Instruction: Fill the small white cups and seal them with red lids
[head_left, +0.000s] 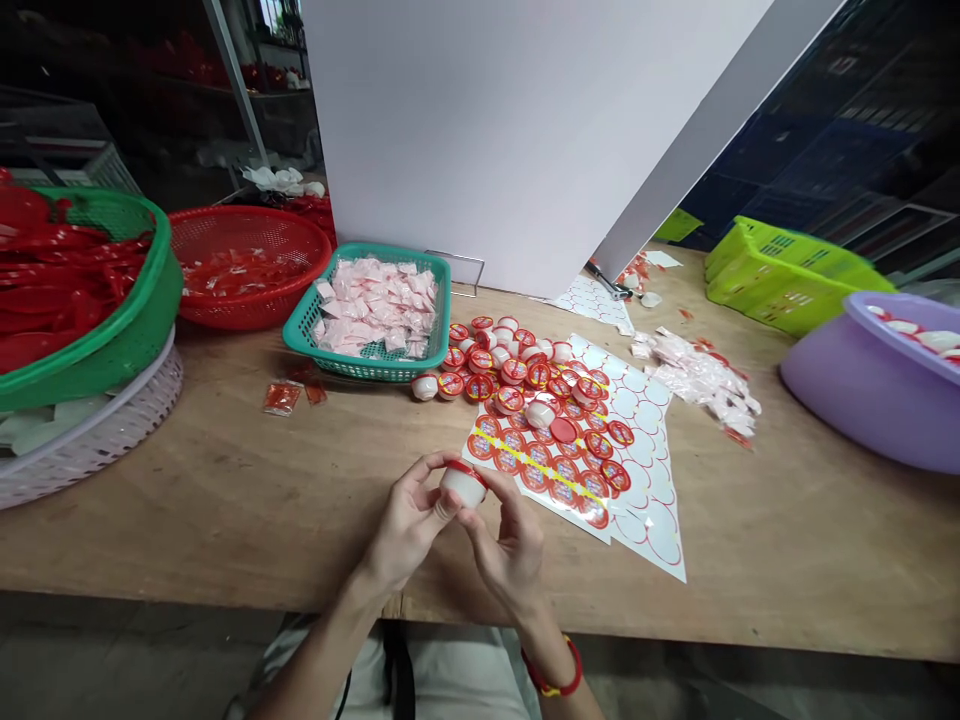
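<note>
A small white tub with a red lid is held between my two hands above the table's front part. My left hand grips its left side, the thumb low on the white wall. On the other side, the fingers and thumb of my right hand close round the lid's edge and the wall. Just beyond lies a sheet of round red stickers, overlapping a sheet with mostly bare circle outlines. Several similar tubs with labelled red lids are heaped on the sticker sheet's far end.
A teal basket of small pink-white packets stands behind left, near a red basket and a green basket of red pieces. To the right are loose packets, a purple basin and a lime crate. A white panel rises behind.
</note>
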